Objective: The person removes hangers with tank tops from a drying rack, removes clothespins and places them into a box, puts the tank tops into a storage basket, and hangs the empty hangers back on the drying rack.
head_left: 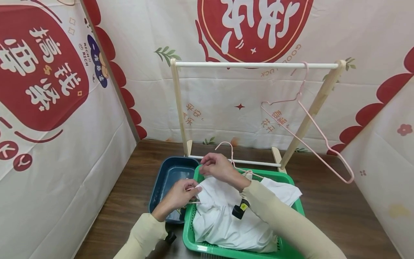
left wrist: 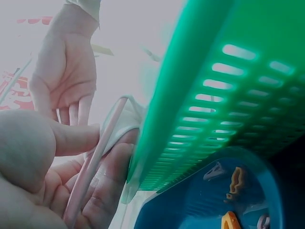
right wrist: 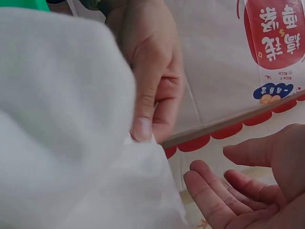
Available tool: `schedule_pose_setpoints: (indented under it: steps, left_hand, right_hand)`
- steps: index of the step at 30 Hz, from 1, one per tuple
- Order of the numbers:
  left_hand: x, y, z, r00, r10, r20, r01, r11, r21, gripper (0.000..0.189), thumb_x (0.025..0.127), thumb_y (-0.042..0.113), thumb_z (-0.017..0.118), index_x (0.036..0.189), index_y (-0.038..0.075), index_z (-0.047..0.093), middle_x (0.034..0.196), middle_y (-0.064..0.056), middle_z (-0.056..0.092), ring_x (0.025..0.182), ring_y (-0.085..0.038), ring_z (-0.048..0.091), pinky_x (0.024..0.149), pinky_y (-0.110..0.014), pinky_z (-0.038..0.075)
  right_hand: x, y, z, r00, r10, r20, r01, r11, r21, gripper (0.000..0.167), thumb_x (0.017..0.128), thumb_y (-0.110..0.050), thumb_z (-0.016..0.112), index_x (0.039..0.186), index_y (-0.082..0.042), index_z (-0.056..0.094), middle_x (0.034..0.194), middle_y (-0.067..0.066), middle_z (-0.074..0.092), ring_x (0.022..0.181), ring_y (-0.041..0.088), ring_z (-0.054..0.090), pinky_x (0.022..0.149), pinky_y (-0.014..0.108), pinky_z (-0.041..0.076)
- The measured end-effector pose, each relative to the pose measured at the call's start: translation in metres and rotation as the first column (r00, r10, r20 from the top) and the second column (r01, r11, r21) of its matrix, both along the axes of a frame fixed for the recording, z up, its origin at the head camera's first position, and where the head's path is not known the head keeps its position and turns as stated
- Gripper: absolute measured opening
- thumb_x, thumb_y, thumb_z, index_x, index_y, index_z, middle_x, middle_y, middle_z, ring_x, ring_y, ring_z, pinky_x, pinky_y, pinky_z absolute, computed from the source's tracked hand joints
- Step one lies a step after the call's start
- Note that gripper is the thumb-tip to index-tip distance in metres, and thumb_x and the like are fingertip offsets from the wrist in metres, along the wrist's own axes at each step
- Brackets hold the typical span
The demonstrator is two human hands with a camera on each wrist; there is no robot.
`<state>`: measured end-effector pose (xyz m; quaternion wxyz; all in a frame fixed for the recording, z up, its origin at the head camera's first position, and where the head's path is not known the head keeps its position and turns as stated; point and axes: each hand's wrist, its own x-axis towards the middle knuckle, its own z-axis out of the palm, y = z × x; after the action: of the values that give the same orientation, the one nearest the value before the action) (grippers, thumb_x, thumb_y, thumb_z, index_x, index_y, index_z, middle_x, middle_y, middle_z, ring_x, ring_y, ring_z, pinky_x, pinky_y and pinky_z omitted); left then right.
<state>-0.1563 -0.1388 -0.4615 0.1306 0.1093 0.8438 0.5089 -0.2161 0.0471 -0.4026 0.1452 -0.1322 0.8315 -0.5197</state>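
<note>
White cloth (head_left: 223, 219), perhaps a garment, lies bunched in a green basket (head_left: 187, 235). A pink clothes hanger (head_left: 231, 153) runs into it, its hook standing up behind the cloth. At the cloth's left edge, my left hand (head_left: 177, 195) pinches the fabric and the hanger's pink end (left wrist: 90, 176) between thumb and fingers. My right hand (head_left: 221, 169) hovers over the basket's far left corner, just beyond the left one. Its thumb and loosely bent fingers (right wrist: 209, 191) are apart with nothing between them. Cloth hides most of the hanger.
A wooden rack with a white top bar (head_left: 252, 65) stands behind the basket, a second pink hanger (head_left: 315, 118) hooked at its right end. Left of the basket sits a dark blue basin (head_left: 154, 187); orange clips (left wrist: 236, 181) lie inside. Printed cloth walls (head_left: 106, 162) enclose the table.
</note>
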Motion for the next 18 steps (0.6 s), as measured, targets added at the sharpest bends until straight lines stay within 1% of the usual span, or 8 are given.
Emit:
schedule_pose_setpoints:
  steps: [2, 5, 8, 13, 18]
  left_hand:
    - [0.0, 0.0, 0.0, 1.0, 0.002, 0.0, -0.002, 1.0, -0.004, 0.018, 0.098, 0.028, 0.063, 0.092, 0.013, 0.07, 0.076, -0.001, 0.062, 0.068, -0.015, 0.059, 0.06, -0.031, 0.048]
    - [0.0, 0.0, 0.001, 1.0, 0.004, 0.003, -0.004, 1.0, -0.012, 0.018, 0.099, 0.028, 0.062, 0.092, 0.014, 0.07, 0.074, 0.001, 0.062, 0.067, -0.015, 0.059, 0.059, -0.031, 0.048]
    - [0.0, 0.0, 0.001, 1.0, 0.004, 0.004, -0.004, 1.0, -0.015, 0.018, 0.099, 0.029, 0.062, 0.091, 0.015, 0.071, 0.073, 0.001, 0.062, 0.068, -0.015, 0.059, 0.06, -0.031, 0.048]
    - [0.0, 0.0, 0.001, 1.0, 0.002, 0.02, -0.001, 1.0, -0.02, 0.017, 0.099, 0.03, 0.062, 0.091, 0.017, 0.071, 0.076, 0.001, 0.064, 0.07, -0.016, 0.06, 0.063, -0.033, 0.049]
    - [0.0, -0.001, 0.0, 1.0, 0.007, 0.03, -0.006, 1.0, -0.017, 0.019, 0.098, 0.032, 0.062, 0.092, 0.017, 0.071, 0.078, 0.0, 0.065, 0.072, -0.017, 0.06, 0.064, -0.034, 0.049]
  right_hand:
    - [0.001, 0.007, 0.002, 1.0, 0.002, -0.02, -0.002, 1.0, -0.004, 0.018, 0.089, -0.006, 0.07, 0.105, 0.001, 0.066, 0.087, 0.006, 0.07, 0.077, 0.014, 0.066, 0.071, 0.028, 0.056]
    - [0.002, 0.018, 0.006, 1.0, -0.005, -0.011, 0.005, 1.0, -0.025, 0.015, 0.089, -0.006, 0.07, 0.102, 0.0, 0.066, 0.087, 0.008, 0.069, 0.077, 0.015, 0.067, 0.071, 0.029, 0.058]
    - [0.002, 0.029, 0.008, 1.0, -0.003, -0.003, 0.003, 1.0, -0.031, 0.012, 0.09, -0.006, 0.07, 0.101, -0.002, 0.066, 0.089, 0.009, 0.068, 0.077, 0.019, 0.069, 0.073, 0.033, 0.059]
    - [0.002, 0.049, 0.011, 1.0, 0.004, -0.002, -0.004, 1.0, -0.001, 0.011, 0.092, -0.01, 0.069, 0.102, -0.006, 0.065, 0.09, 0.01, 0.067, 0.078, 0.023, 0.07, 0.075, 0.038, 0.06]
    - [0.002, 0.069, 0.012, 0.999, 0.011, -0.033, -0.01, 1.0, 0.011, 0.012, 0.094, -0.012, 0.068, 0.103, -0.005, 0.065, 0.09, 0.011, 0.069, 0.081, 0.03, 0.071, 0.079, 0.044, 0.058]
